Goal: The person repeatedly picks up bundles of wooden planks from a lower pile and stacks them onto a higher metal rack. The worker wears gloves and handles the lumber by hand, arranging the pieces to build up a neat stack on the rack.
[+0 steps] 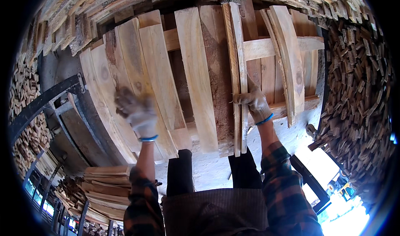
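Both hands wear pale work gloves with blue cuffs. My right hand [253,101] is closed round a narrow wooden plank [237,61] that stands on edge, pressed against a second thin one. My left hand [136,114] is smeared by motion over the left-hand planks [160,77], and whether it touches them I cannot tell. These long, rough-edged planks lie side by side across a layer of boards. A wide plank [196,65] with a pale face lies between my hands. Right of my right hand, a curved plank [291,65] rests over a crosswise board [266,48].
Stacked boards [108,7] line the far side. A tall pile of cut wood pieces [358,90] rises on the right. At the left stands a dark metal frame [46,96], with another stack of boards [108,190] nearer me. Pale floor [208,169] shows around my legs.
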### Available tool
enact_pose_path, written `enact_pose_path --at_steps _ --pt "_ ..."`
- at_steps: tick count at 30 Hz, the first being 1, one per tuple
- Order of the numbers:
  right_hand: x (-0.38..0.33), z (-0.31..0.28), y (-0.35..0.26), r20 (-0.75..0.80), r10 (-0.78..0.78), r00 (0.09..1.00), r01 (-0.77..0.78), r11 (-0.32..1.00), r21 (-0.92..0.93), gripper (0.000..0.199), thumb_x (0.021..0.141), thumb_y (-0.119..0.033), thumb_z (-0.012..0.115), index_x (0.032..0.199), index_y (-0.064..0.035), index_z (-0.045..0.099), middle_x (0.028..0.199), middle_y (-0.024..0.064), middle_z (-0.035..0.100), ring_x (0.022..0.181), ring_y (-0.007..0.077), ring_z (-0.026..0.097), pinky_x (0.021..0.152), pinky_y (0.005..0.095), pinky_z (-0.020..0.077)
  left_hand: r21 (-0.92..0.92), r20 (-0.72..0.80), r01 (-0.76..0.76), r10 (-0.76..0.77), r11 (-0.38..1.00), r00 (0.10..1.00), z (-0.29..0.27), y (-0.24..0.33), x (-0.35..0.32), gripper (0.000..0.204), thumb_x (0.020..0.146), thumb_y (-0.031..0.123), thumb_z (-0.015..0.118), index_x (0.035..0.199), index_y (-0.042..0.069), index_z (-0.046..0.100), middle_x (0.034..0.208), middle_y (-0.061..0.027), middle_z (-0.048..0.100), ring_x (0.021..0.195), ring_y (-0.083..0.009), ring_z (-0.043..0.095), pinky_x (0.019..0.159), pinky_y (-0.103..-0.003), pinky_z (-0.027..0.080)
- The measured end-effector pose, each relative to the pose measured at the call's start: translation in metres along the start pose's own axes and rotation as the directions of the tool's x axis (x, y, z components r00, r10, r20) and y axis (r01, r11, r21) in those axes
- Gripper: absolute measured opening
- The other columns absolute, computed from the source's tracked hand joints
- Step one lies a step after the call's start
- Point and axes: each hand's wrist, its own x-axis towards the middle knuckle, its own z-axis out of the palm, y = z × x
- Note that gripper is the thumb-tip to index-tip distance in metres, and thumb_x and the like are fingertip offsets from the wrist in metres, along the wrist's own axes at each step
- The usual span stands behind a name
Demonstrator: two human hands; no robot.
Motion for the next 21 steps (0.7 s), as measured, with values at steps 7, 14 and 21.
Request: enact_pose_path --at_steps 7,14,21 --pt "0.001 0.039 -0.017 -0.177 0.067 0.982 -0.112 0.959 -0.261 0.081 0.072 -0.007 0.069 0.143 0.0044 0.031 0.075 0.011 0.066 0.062 0.0122 0.061 0.054 0.0244 0.0511 0.081 0.051 0.039 -0.043 0.996 0.998 0.01 -0.007 0.001 0.092 0.088 0.072 0.029 0.145 0.0 0.025 0.145 -0.0296 0.029 0.134 -0.0495 0.027 0.105 -0.061 0.027" --pt "0.0 0.035 -0.032 -0.139 0.034 0.99 -0.109 0.81 -0.576 0.104 0.058 -0.019 0.081 0.143 0.0064 0.028 0.107 0.0175 0.065 0.088 0.0153 0.059 0.078 0.0275 0.0508 0.098 0.074 0.004 -0.011 0.995 0.997 0.002 0.003 0.002 0.09 0.088 0.069 0.032 0.144 0.0 0.026 0.143 -0.0292 0.031 0.132 -0.0503 0.029 0.104 -0.061 0.029" --pt "0.013 0.039 -0.027 -0.107 -0.227 0.968 0.057 0.612 -0.789 0.107 0.058 -0.036 0.077 0.148 -0.0067 0.026 0.13 0.0283 0.05 0.116 0.0328 0.055 0.096 0.0332 0.0443 0.148 0.05 -0.082 0.075 0.986 0.996 0.005 0.002 0.005 0.088 0.09 0.066 0.03 0.146 -0.001 0.021 0.144 -0.0283 0.03 0.132 -0.0496 0.03 0.102 -0.061 0.031"
